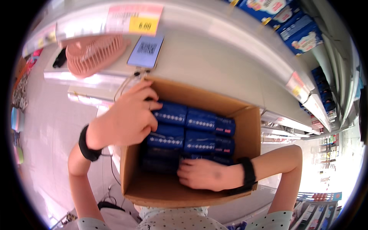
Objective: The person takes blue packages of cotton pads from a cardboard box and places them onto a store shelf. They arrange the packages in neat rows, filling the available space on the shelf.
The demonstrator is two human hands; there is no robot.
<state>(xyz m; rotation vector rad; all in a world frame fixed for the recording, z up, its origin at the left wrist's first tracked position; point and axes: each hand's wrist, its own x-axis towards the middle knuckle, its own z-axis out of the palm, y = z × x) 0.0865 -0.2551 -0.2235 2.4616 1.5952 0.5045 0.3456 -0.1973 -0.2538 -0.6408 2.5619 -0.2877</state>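
Observation:
Before me, at the shelf's edge, an uncovered cardboard box (247, 129) holds several dark blue packs (199, 118) in rows, with white and pink print. My left hand (126, 115) is over the box's left rim, its fingertips at the upper left pack; whether it grips that pack or the rim I cannot tell. My right hand (201, 174) reaches inside the near part of the box, fingers curled down beside the lower packs. What lies under those fingers is hidden. Both wrists wear black bands.
Behind the box runs a shelf (212, 69) with a pink slatted plastic item (95, 54) and a phone (146, 51) showing a printed-style code. A price tag (133, 20) hangs above. Blue packages (302, 34) stand on the upper right shelf. A cable (112, 169) hangs left of the box.

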